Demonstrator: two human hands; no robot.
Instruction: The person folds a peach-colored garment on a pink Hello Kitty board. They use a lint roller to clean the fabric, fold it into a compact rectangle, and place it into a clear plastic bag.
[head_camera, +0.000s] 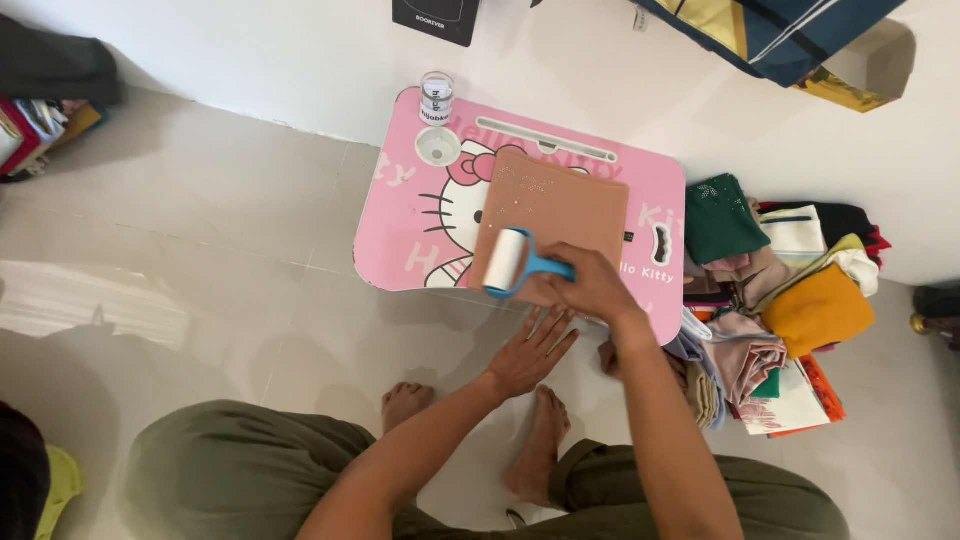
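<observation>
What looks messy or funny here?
The folded brown cloth on the pink table has small white specks near its far end. The right hand holds a lint roller on it; the left hand rests by the table's edge. Beside the table, a pile of clothes lies jumbled on the floor.

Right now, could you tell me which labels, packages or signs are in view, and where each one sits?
Labelled jar: back left corner of the pink lap table; small clear cylinder, white label.
Dark sign: on the wall behind the jar; flat black rectangle, small pale print.
Cartoon print: on the tabletop, white with pink.
</observation>
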